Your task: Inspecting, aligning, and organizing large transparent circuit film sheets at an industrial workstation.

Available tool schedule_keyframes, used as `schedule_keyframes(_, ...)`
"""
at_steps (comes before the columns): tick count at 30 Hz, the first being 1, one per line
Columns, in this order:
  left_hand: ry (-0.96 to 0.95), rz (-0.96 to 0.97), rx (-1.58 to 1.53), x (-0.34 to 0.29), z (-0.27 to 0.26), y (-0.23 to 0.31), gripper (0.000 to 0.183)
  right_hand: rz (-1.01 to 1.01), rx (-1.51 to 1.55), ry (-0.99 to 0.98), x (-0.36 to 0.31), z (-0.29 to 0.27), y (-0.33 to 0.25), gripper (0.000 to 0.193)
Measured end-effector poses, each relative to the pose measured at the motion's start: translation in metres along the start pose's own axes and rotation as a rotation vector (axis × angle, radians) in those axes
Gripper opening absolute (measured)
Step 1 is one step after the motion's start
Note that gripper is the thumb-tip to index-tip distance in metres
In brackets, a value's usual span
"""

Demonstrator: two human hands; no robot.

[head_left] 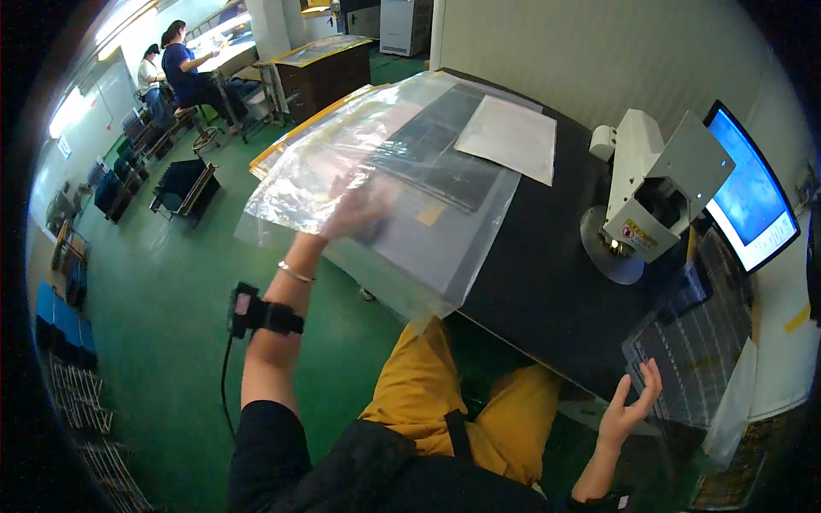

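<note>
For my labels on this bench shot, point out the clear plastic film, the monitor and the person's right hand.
Clear plastic film (pixel 295 184): head view, on its shiny left part.
Monitor (pixel 746 181): head view, on the lit blue screen.
Right hand (pixel 627 415): head view, just below the fingers.

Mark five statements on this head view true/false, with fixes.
1. The left hand is at the clear plastic sheet. True.
2. The right hand grips the white paper. False: the right hand is open and well apart from the paper, which lies at the far side of the black table.
3. The screen is lit, mostly blue. True.
4. The floor is red. False: it is green.
5. The white machine is left of the screen in the picture. True.
</note>
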State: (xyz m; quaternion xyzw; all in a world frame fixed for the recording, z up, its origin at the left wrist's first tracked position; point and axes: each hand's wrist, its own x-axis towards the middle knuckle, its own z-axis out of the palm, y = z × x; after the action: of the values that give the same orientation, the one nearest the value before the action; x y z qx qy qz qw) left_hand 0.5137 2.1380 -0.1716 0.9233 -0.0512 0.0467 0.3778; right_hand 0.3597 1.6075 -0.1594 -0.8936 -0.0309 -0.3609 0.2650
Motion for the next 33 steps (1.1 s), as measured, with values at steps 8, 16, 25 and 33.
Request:
schedule_keyframes(8,0.068,0.075,0.524,0.033,0.072,0.100,0.102,0.026,-0.005,-0.029,-0.006,0.002,-0.012,0.025)
schedule_keyframes(16,0.082,0.163,-0.125,0.052,0.092,0.089,0.051,0.025,0.036,-0.064,-0.005,0.005,-0.018,0.024)
schedule_keyframes(25,0.332,0.486,0.233,0.075,0.072,0.079,0.028,-0.001,0.076,-0.035,-0.009,-0.001,-0.017,0.024)
schedule_keyframes(33,0.647,0.389,0.517,-0.079,0.046,0.062,0.035,0.082,0.122,-0.034,-0.018,-0.014,-0.017,0.018)
